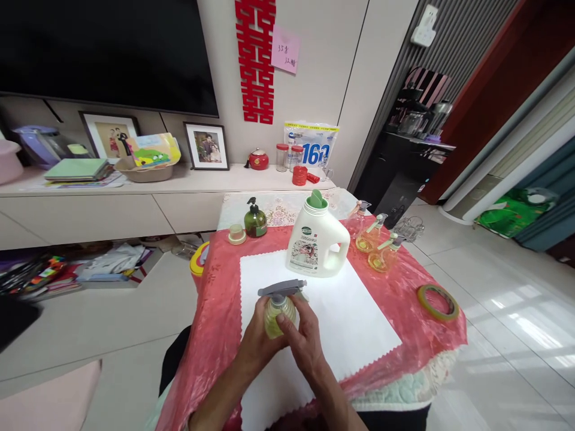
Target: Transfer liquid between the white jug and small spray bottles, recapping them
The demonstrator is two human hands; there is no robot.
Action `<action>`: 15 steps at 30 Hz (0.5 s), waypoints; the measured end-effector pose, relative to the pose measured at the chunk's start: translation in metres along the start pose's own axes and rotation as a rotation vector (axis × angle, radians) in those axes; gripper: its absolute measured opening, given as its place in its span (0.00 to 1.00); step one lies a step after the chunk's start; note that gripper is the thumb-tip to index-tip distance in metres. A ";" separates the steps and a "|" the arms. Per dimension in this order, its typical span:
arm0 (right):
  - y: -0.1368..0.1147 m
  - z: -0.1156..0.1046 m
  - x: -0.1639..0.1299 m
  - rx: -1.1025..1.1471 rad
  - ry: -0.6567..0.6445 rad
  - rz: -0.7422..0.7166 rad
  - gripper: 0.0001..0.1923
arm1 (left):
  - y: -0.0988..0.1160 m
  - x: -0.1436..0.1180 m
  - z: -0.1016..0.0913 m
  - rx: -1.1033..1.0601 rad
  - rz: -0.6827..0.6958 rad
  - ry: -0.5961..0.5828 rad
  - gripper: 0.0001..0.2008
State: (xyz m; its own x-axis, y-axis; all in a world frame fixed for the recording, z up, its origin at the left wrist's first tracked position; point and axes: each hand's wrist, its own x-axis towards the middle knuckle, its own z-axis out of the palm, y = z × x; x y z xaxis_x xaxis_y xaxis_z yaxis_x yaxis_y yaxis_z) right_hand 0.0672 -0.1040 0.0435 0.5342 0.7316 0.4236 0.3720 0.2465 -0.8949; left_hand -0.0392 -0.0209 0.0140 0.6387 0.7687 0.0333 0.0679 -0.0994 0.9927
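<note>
Head view: I am gripping one filled spray bottle [279,312] with my left hand [257,342] and right hand [302,340]; three more sprayers [377,244] are standing beside the detergent jug [317,242].

A home living room is showing here: a big dark TV [103,51] is hanging above a low cabinet [135,203] carrying framed family photos [206,145], jars [288,157] and books [77,169]. A red paper wedding cutout [255,60] is decorating the wall, and glossy floor tiles [494,287] are reflecting daylight.
</note>
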 end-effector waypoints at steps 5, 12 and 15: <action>-0.007 0.007 0.001 -0.100 0.109 -0.074 0.15 | -0.010 0.005 0.012 0.111 0.074 0.103 0.33; 0.000 0.021 0.003 -0.150 0.249 -0.105 0.11 | -0.016 0.005 0.012 0.123 0.131 0.135 0.26; -0.002 0.026 0.005 -0.120 0.244 -0.086 0.10 | -0.016 0.005 0.011 0.136 0.124 0.141 0.26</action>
State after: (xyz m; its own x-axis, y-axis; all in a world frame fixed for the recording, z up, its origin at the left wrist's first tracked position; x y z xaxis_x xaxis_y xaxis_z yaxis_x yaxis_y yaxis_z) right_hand 0.0495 -0.0848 0.0440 0.6585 0.5329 0.5315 0.5031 0.2136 -0.8374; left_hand -0.0288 -0.0219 -0.0024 0.5361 0.8250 0.1790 0.1042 -0.2751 0.9557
